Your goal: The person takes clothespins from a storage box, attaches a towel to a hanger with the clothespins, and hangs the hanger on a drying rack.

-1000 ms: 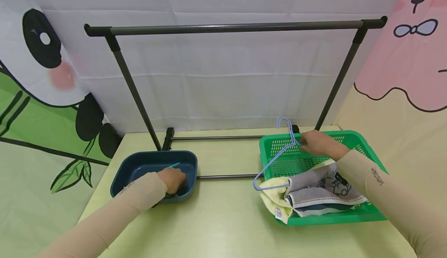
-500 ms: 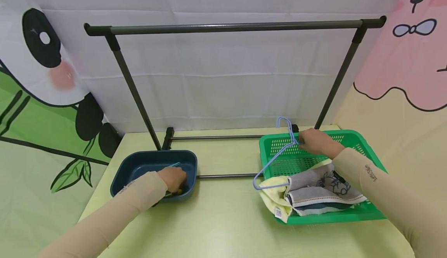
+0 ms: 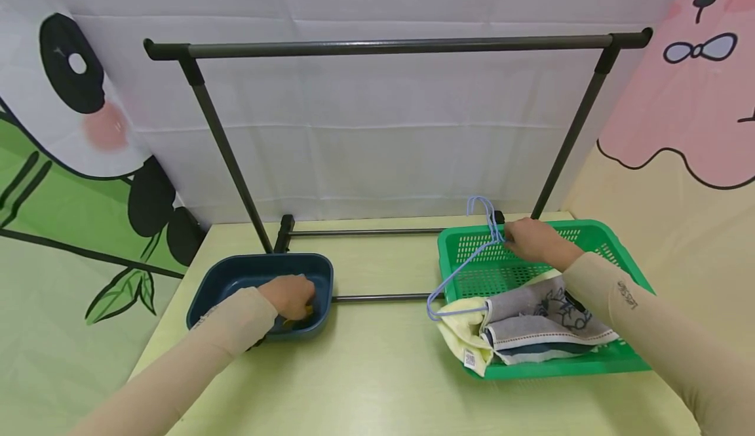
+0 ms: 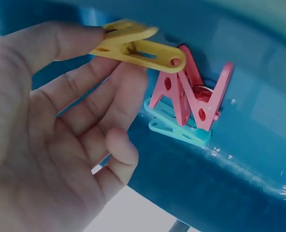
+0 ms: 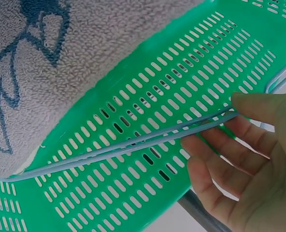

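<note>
My left hand (image 3: 288, 296) is inside the dark blue basin (image 3: 236, 264). In the left wrist view its thumb and fingers pinch a yellow clothespin (image 4: 164, 62). Two pink clothespins (image 4: 169, 87) and a turquoise one (image 4: 181, 135) lie on the basin's bottom beside my fingertips. At the other side, my right hand (image 3: 533, 239) pinches a lavender-blue clothes hanger (image 3: 464, 267) near its neck. The hanger's hook points up, and its body leans over the green basket (image 3: 513, 374); two wires run side by side between my thumb and fingers in the right wrist view.
A grey towel (image 3: 519, 306) with a dark drawing and a pale yellow cloth (image 3: 463, 341) lie in the basket, overhanging its near left rim. A black hanging rack (image 3: 401, 48) stands behind, its lower bars running along the table (image 3: 377, 370) between basin and basket.
My left hand has risen slightly within the basin, and it now covers the turquoise clothespin in the head view. The right hand and the hanger have stayed nearly still.
</note>
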Motion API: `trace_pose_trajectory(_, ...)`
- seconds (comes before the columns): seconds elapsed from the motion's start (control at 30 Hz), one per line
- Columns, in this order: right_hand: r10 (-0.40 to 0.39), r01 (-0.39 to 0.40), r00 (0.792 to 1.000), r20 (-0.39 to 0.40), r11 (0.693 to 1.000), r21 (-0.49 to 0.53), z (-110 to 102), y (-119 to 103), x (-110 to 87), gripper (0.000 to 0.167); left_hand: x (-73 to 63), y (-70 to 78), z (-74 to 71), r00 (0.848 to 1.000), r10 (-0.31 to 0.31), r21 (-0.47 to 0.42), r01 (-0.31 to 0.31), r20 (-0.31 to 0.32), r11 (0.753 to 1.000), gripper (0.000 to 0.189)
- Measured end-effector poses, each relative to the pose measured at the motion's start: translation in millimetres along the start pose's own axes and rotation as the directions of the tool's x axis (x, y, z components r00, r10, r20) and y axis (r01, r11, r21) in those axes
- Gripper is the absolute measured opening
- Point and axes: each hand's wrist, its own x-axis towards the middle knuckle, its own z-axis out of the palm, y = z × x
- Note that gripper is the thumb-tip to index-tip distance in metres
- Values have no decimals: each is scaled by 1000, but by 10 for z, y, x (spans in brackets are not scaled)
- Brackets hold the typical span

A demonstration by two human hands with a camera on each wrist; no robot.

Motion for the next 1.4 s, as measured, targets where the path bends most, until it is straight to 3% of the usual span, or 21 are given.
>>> trace_pose_trajectory(0.23, -37, 39, 999, -36, 998, 56, 9, 46, -27, 13, -9, -38, -39, 997, 65, -18, -66, -47, 998, 5)
trace_pose_trajectory(0.43, -61, 64, 998, -19, 986, 154, 16, 115, -20, 12, -41, -89, -84, 992, 62, -44, -67, -111, 997, 10)
trace_pose_trajectory(0.63, -59, 56, 998, 8, 974, 218, -34, 129, -46, 21, -55, -103, -144, 983, 85, -62, -96, -163, 993, 10)
trace_pose_trajectory(0.97, -70, 65, 998, 9, 964, 257, -44, 187, -90, 43, -101, -73, -182, 936, 183, -2, -193, -299, 981, 11)
trace_pose_trajectory(1.07, -48, 41, 999, 12, 939, 341, -55, 194, -100, 45, -124, -52, -192, 916, 203, -29, -227, -345, 974, 13)
trace_pose_trajectory(1.17, -26, 8, 999, 33, 888, 461, -87, 188, -113, 43, -145, -24, -206, 913, 189, -88, -235, -363, 968, 14)
trace_pose_trajectory(1.27, -18, -6, 999, 40, 834, 551, -127, 175, -132, 42, -152, 0, -214, 927, 136, -146, -197, -350, 969, 16)
trace_pose_trajectory(1.4, -16, 15, 1000, -3, 817, 576, -193, 150, -175, 42, -153, 11, -217, 943, 73, -205, -145, -323, 968, 17)
